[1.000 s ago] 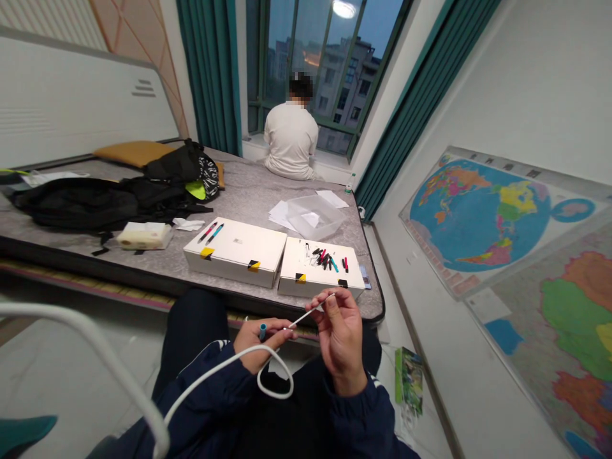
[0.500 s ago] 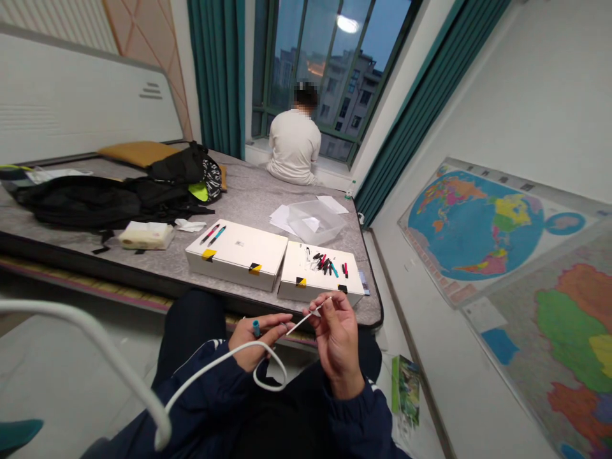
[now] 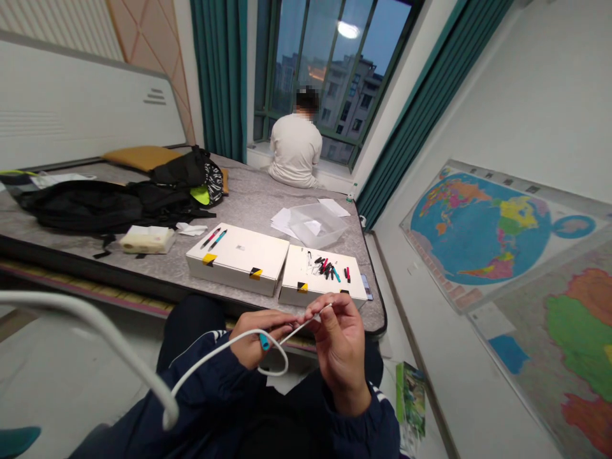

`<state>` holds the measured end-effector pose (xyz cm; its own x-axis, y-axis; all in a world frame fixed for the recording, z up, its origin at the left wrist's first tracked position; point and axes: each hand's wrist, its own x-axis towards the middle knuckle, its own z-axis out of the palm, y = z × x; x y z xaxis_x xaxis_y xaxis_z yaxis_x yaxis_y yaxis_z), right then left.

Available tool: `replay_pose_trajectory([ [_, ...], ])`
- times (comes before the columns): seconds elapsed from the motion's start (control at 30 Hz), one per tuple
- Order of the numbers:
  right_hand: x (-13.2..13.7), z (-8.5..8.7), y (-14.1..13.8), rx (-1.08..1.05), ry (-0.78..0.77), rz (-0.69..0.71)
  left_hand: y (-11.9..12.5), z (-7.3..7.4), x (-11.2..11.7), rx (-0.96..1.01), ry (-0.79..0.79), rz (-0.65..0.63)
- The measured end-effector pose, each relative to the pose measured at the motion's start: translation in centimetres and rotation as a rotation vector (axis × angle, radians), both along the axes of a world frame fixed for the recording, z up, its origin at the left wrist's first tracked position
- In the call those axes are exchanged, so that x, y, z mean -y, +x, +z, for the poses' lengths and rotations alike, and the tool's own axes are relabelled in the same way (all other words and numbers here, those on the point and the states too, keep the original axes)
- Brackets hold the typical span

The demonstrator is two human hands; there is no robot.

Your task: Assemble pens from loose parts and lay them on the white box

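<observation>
Pinching one thin white rod [image 3: 300, 327], the right hand [image 3: 342, 357] keeps a narrow grip, thumb against fingers; the rod slants down toward the left hand [image 3: 255, 341]. Item: one teal tube [image 3: 264, 342], held in the left hand's grip, one end projecting below the fingers. Item: one white cable [image 3: 213, 354], looped beside the left hand. On the grey bed [image 3: 248, 201], beyond the hands: left white box [image 3: 253, 252], bearing two pens [image 3: 218, 240]; right white box [image 3: 299, 264], bearing assorted small pen parts [image 3: 329, 269]; behind, one clear plastic bin [image 3: 329, 239].
</observation>
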<state>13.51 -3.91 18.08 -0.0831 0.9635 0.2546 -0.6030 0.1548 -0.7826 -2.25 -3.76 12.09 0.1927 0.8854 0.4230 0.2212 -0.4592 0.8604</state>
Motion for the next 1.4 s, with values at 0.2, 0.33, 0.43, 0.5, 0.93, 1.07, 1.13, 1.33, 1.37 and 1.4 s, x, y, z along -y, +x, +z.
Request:
replay_pose_trajectory([
  [0.2,-0.2,0.3,0.3,-0.009,0.026,-0.021,0.2,1.4,-2.2,0.017,0.053,0.065],
  [0.33,-0.5,0.5,0.5,-0.003,0.033,-0.037,0.9,1.7,-3.2,0.087,0.054,0.071],
  [0.43,-0.4,0.5,0.6,-0.009,0.033,-0.012,1.3,1.9,-3.5,0.121,0.024,0.062],
  [0.5,-0.3,0.4,0.5,-0.009,0.013,-0.001,1.5,2.0,-3.6,0.134,0.01,0.053],
  [0.93,-1.5,-1.0,1.7,-0.042,-0.077,-0.063,2.9,0.1,-2.9,0.157,-0.329,-0.016],
  [1.07,-3.0,-3.4,3.7,-0.119,-0.271,-0.093,3.7,-3.2,-1.8,0.251,-0.523,-0.018],
  [1.13,-3.5,-5.1,4.5,-0.149,-0.367,-0.083,3.9,-4.6,-1.4,0.287,-0.571,-0.025],
  [1.33,-4.3,-8.8,5.2,-0.167,-0.513,0.032,4.8,-6.2,-1.0,0.286,-0.622,-0.042],
  [1.37,-4.3,-9.1,5.1,-0.161,-0.52,0.043,4.9,-6.2,-1.0,0.274,-0.622,-0.043],
  [1.4,-4.4,-9.3,5.0,-0.155,-0.522,0.044,5.1,-6.3,-1.1,0.258,-0.626,-0.049],
])
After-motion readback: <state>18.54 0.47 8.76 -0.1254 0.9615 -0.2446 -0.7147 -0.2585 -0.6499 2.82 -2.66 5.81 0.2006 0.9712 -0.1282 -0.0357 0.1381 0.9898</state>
